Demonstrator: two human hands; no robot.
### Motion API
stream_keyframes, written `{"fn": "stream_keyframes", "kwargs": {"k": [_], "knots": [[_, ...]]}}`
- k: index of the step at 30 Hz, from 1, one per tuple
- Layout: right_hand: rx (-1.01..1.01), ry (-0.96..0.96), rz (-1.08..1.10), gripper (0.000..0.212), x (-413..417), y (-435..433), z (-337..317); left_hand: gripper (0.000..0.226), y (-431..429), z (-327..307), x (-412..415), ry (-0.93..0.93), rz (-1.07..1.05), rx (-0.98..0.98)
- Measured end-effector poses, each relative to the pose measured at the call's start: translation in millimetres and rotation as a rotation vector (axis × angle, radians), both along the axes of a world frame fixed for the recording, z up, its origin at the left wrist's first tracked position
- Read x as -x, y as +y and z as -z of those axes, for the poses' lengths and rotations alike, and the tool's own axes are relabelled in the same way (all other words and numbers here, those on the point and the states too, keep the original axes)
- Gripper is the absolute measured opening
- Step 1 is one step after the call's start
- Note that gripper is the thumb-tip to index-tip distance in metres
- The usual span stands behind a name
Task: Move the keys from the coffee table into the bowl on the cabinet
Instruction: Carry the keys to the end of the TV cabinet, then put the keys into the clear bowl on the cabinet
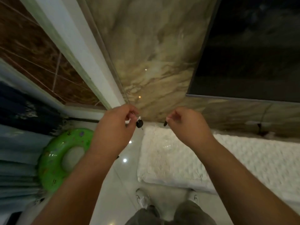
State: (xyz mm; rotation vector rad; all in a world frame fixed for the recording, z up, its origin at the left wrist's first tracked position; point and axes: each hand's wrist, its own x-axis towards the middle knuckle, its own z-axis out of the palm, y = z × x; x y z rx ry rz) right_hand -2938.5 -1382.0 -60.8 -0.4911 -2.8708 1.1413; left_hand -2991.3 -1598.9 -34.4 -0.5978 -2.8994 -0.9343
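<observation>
My left hand (116, 127) is raised in front of me with its fingers pinched on a key with a black head (139, 123) and a small white tag. My right hand (186, 124) is held at the same height, fingers closed on another dark key (165, 123) that pokes out to the left. Both hands hang in the air near a marble wall panel (154, 54). No bowl and no coffee table are in view. A white-covered low cabinet top (227, 159) lies below my right arm.
A green inflatable swim ring (53, 159) leans at the lower left beside blue curtains (16, 159). A dark screen (251, 46) hangs on the wall at upper right. Glossy white floor tiles (123, 176) and my shoes (142, 198) show below.
</observation>
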Motion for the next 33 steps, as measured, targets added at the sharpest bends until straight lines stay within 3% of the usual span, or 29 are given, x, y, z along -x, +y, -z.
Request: {"fn": "stream_keyframes", "kwargs": {"k": [6, 15, 25, 33], "knots": [[-0.005, -0.072, 0.147, 0.006, -43, 7, 22, 0.018, 9, 30, 8, -0.067, 0.093, -0.035], [0.026, -0.101, 0.174, 0.007, -54, 24, 60, 0.016, 31, 52, -9, -0.103, 0.109, -0.022], [0.076, -0.165, 0.179, 0.011, -47, 27, 157, 0.019, 44, 104, -10, -0.214, 0.115, -0.013], [0.099, -0.247, 0.243, 0.009, -26, 31, 259, 0.016, 56, 165, 24, -0.201, 0.148, -0.032]]}}
